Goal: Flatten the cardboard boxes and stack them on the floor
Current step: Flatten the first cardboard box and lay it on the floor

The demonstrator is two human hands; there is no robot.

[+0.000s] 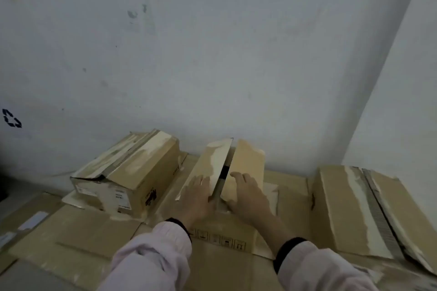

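Observation:
A brown cardboard box [246, 165] stands in the middle, against the wall, with its two top flaps raised and a dark gap between them. My left hand [196, 198] lies flat on the left flap [208, 165], fingers spread. My right hand [248, 194] rests on the right flap, fingers curled at its inner edge by the gap. A closed, dented box [127, 172] sits to the left. Another closed box [359, 208] with torn tape marks sits to the right. All stand on flat sheets of cardboard [82, 238].
A pale grey wall [212, 54] rises right behind the boxes, and a white wall corner [402, 101] juts out at the right. A recycling symbol [11, 118] shows at the far left. Bare grey floor [35, 279] appears at the bottom left.

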